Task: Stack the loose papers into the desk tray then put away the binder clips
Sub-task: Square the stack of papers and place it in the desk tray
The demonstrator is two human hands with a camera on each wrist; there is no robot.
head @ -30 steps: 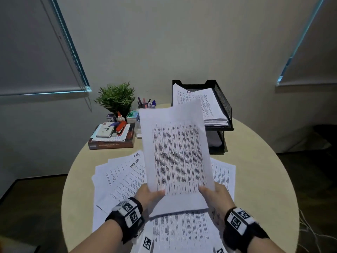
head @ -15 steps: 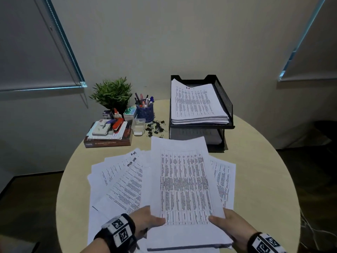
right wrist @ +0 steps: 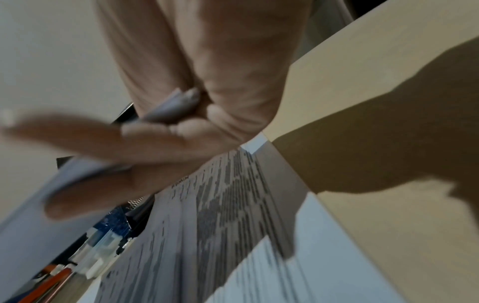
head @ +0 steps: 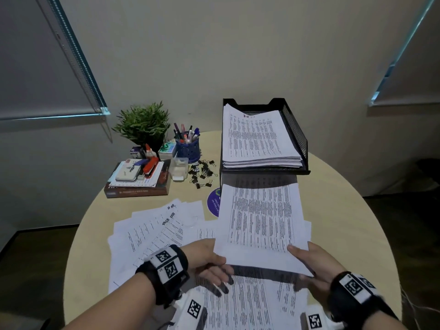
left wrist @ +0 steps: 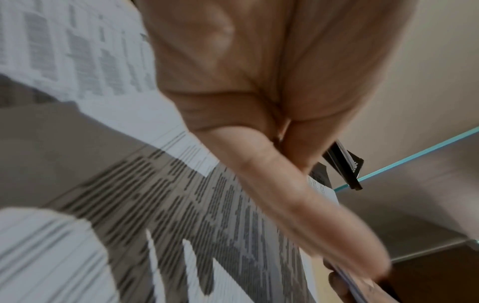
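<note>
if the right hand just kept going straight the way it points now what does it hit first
Probably the desk tray: the right hand, gripping the held sheets, points up-table at its front. The sheets' far edge would arrive first; depth is unclear.

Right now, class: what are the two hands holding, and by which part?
A small sheaf of printed papers, held by its near edge: left hand at the near-left corner, right hand at the near-right corner.

You've got white papers (head: pixel 260 225) with dense black text rows in both hands. Ahead: black mesh tray (head: pixel 296 129), black binder clips (head: pixel 202 171), blue perforated pen cup (head: pixel 187 148), beige table (head: pixel 345 222).
</note>
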